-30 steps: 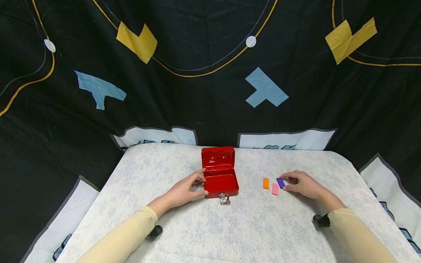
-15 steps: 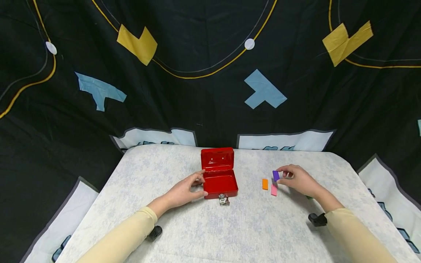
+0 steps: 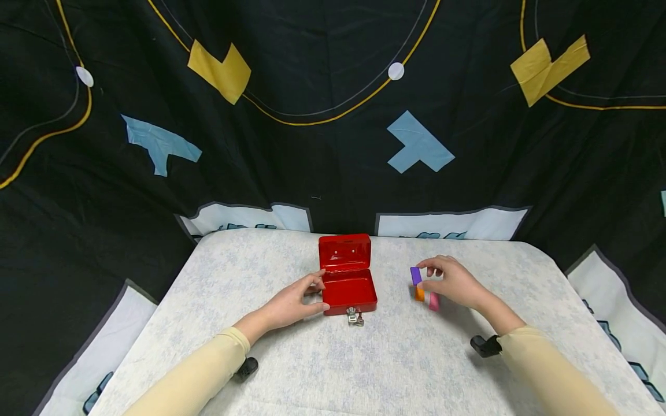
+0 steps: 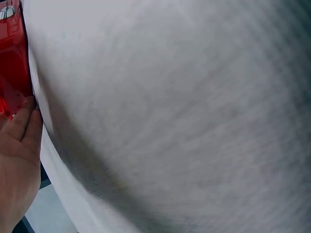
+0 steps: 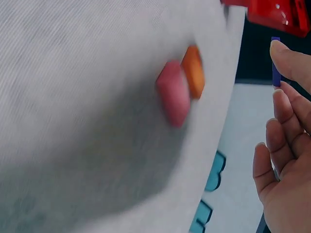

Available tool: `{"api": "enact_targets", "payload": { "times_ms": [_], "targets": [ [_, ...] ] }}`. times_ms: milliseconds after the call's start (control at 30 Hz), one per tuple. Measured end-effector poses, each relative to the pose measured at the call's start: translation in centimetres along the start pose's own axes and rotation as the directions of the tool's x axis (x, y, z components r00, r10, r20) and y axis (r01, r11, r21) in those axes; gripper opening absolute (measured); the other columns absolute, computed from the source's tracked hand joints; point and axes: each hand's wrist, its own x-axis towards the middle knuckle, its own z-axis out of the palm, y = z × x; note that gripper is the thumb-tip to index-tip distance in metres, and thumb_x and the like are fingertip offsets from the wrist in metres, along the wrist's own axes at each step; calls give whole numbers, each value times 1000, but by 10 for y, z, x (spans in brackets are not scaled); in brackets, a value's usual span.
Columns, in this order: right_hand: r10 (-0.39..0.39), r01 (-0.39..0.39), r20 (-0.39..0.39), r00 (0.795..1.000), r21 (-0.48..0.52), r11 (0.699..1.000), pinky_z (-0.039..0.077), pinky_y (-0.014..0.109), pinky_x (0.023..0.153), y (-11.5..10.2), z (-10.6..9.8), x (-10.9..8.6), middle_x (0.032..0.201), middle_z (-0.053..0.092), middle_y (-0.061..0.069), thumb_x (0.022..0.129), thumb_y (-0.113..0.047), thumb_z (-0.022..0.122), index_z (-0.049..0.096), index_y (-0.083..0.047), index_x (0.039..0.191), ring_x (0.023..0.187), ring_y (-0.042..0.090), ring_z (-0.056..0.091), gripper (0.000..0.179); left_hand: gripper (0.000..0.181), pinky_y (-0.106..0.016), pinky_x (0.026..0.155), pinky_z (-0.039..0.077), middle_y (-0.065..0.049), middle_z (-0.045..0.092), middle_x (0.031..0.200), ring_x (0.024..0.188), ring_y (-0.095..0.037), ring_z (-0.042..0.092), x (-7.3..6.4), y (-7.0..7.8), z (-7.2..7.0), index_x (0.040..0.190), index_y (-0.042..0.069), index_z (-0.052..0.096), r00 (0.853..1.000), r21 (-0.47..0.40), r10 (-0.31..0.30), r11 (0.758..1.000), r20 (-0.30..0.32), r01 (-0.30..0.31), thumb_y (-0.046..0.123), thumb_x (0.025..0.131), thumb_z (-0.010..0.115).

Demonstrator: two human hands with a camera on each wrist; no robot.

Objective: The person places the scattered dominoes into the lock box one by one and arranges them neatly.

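Note:
A red metal cash box [image 3: 350,289] stands on the table with its lid [image 3: 344,252] raised. My left hand [image 3: 293,299] touches the box's left side, fingers fairly straight, the thumb near the front corner; in the left wrist view, fingertips [image 4: 30,103] lie against the red wall. A small flat purple block [image 3: 415,275] is pinched between thumb and fingers of my right hand [image 3: 454,281], lifted off the table. The right wrist view shows this purple block [image 5: 276,63] edge-on. Beneath the hand lie an orange block [image 3: 420,293] and a pink block [image 3: 434,301], each partly hidden.
A small metal padlock [image 3: 352,315], with what looks like keys, hangs at the box's front. Pale patterned cloth covers the table [image 3: 333,370]. Behind it hangs a black curtain [image 3: 322,167] with yellow and blue shapes.
My right hand has raised the purple block from the table and carried it left, over the orange block. A green piece glimpsed under the right wrist is now hidden. My left hand stays at the box.

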Motion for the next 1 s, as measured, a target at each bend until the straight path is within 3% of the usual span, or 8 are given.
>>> {"api": "enact_targets", "payload": {
  "times_ms": [267,800,1000],
  "targets": [
    [-10,9,25,1000,24,1000,44,40,81,-25,12,12,96,57,-3,87,-32,83,70,-14,123,100,24,49,42,39,-47,111,40,9,33,164,134,-20,54,1,2,-1,116,24,53,1000,4,-8,1000,6,8,47,93,75],
    [-48,47,61,997,20,999,50,35,76,-65,49,35,94,59,-6,86,-28,84,70,-18,122,96,20,51,40,41,-48,112,40,9,32,164,133,-20,54,2,3,-1,117,23,54,1000,-12,-15,1000,9,15,47,92,75],
    [-50,50,78,996,0,999,52,33,71,-76,64,44,94,61,-1,83,-30,86,71,-17,121,96,20,51,42,42,-48,112,40,9,32,164,133,-21,54,2,3,-1,118,22,54,1000,-13,-18,1000,8,18,46,92,76]
  ]
}}
